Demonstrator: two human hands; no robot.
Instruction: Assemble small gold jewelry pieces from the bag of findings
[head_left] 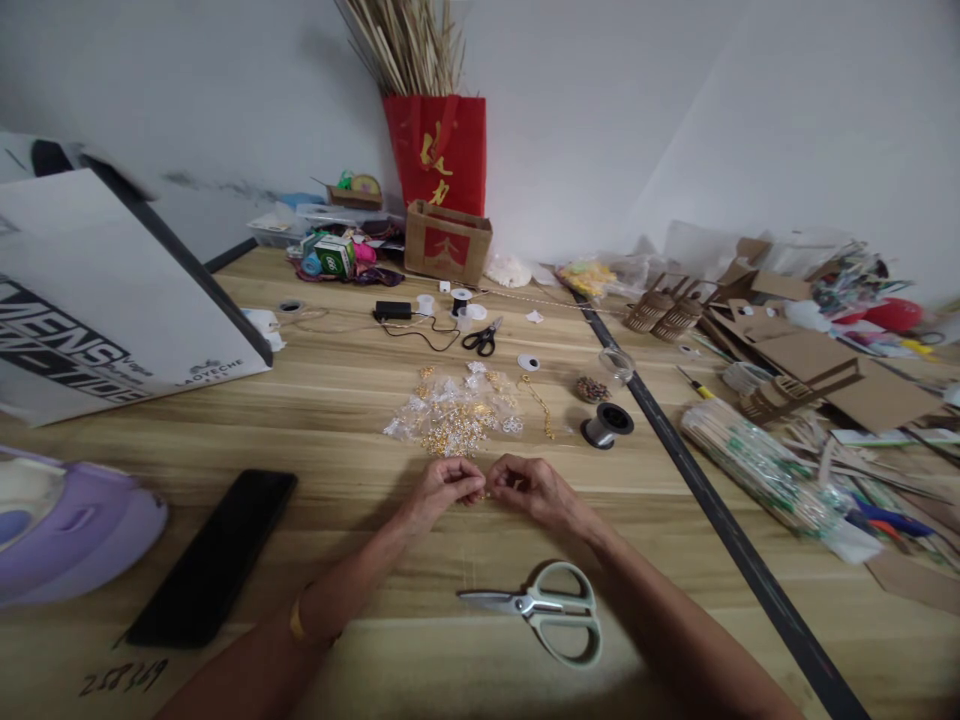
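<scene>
A tiny gold-coloured piece (487, 495) sits between my left hand (450, 482) and right hand (534, 488), about equally near each; its long axis is too small to read. The fingers of both look pinched together on it. Just beyond lies a heap of shiny gold and silvery beads (456, 432) amid crinkled clear plastic. Nearer me, smooth pale-handled scissors (529, 605) lie crosswise, blades leftward, on the wood-grained worktop (375, 625).

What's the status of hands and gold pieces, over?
Left hand, right hand: pinched, nearly meeting; anything held unclear. Gold and silver pieces: heaped beyond. Pale scissors: between forearms, not blocking.
</scene>
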